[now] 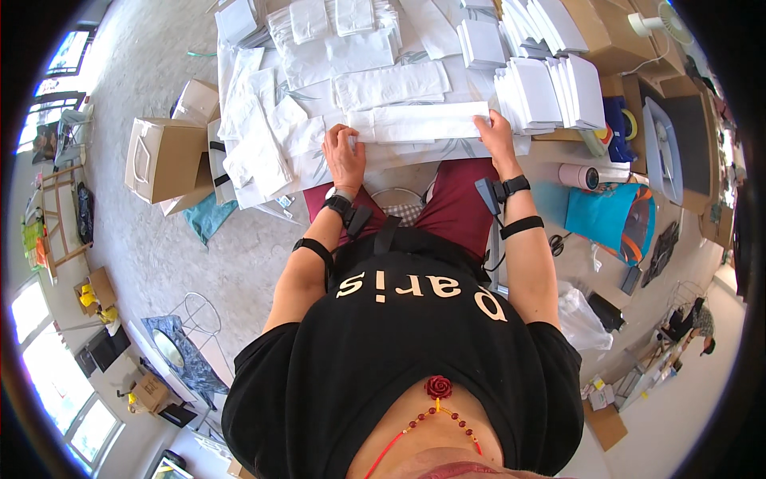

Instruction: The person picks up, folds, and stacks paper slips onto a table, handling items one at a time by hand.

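A long, narrow folded white sheet (419, 122) lies across the near edge of the table. It looks thin and soft; whether it is plastic or cloth I cannot tell. My left hand (345, 160) has its fingers curled on the left end of this sheet. At the opposite end, my right hand (498, 140) pinches the corner between thumb and fingers. Just beyond lies another folded white sheet (391, 85). Loose white pieces (263, 152) overlap in a heap to the left of my left hand. Close to my right hand stand stacks of folded white packets (531, 96).
The table (351, 164) has a pale leaf-patterned cover. More white stacks (335, 48) fill its far side. Cardboard boxes (163, 160) stand at its left. On the right are a tape dispenser (619, 132), a pink cylinder (578, 176), a blue bag (598, 215) and a fan (666, 25).
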Demonstrator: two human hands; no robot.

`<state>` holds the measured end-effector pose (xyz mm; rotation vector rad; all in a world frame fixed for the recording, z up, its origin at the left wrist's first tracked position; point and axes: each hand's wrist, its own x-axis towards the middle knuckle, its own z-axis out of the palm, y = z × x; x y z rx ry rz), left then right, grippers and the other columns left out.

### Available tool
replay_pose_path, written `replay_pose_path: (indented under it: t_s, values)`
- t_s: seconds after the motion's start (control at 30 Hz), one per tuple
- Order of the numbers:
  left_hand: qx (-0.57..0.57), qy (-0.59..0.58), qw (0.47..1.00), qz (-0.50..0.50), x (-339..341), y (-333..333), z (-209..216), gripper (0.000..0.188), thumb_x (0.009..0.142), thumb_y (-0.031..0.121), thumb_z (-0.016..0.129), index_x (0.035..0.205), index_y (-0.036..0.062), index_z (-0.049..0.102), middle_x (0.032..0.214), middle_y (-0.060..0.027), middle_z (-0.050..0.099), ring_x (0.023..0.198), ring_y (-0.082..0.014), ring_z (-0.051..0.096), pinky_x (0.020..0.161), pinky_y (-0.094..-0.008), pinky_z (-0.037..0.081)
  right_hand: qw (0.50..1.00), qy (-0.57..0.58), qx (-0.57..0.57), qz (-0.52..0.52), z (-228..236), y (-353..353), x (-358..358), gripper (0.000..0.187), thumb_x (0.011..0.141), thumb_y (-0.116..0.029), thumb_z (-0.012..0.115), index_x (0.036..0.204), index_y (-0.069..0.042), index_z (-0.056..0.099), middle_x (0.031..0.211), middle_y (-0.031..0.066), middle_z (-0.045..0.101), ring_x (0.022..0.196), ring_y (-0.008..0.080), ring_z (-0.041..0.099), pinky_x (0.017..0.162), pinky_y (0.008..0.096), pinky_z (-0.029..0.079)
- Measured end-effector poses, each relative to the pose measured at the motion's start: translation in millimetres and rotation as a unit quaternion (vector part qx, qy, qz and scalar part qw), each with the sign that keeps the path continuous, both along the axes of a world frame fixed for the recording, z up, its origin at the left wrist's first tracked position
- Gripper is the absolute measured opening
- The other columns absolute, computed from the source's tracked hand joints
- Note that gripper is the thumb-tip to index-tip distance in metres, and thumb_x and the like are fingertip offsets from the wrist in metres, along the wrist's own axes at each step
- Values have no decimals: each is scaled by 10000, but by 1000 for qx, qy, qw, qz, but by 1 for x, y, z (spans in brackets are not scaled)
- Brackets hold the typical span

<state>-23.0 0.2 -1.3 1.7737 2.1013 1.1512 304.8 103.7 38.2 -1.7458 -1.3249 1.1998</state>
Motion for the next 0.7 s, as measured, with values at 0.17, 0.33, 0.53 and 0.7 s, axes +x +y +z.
replay_pose_path:
  t_s: [0.17, 0.33, 0.53, 0.7]
  values:
    - [7, -1, 1000, -8, 1, 1, 0, 330, 757, -6, 720, 1039, 104, 591, 1178, -102, 580, 1167, -332, 541, 991, -473, 395, 993, -107, 56, 13, -27, 4, 8, 370, 893, -293, 678, 1100, 14, 699, 1003, 230, 740, 958, 377, 706, 860, 429, 531]
    - [1, 2, 1000, -8, 0, -1, 1, 330, 759, -4, 719, 1046, 108, 601, 1181, -98, 581, 1166, -325, 543, 986, -470, 395, 980, -170, 98, 25, -32, 2, 5, 367, 885, -310, 676, 1066, 9, 692, 1024, 261, 723, 1004, 446, 679, 871, 470, 525]
    - [6, 8, 1000, -14, 1, 0, 3, 315, 765, 8, 718, 1045, 114, 619, 1177, -90, 581, 1152, -316, 548, 978, -467, 400, 973, -199, 114, 17, -40, 1, 7, 350, 882, -294, 673, 1052, 12, 686, 1020, 265, 717, 1000, 447, 676, 870, 485, 524]
    - [7, 7, 1000, -14, 1, 0, 2, 297, 773, 12, 710, 1042, 110, 630, 1174, -90, 585, 1146, -316, 548, 980, -463, 404, 967, -227, 113, 23, -41, 1, 7, 339, 883, -280, 671, 1053, 13, 682, 1024, 269, 715, 1000, 452, 674, 875, 487, 524]
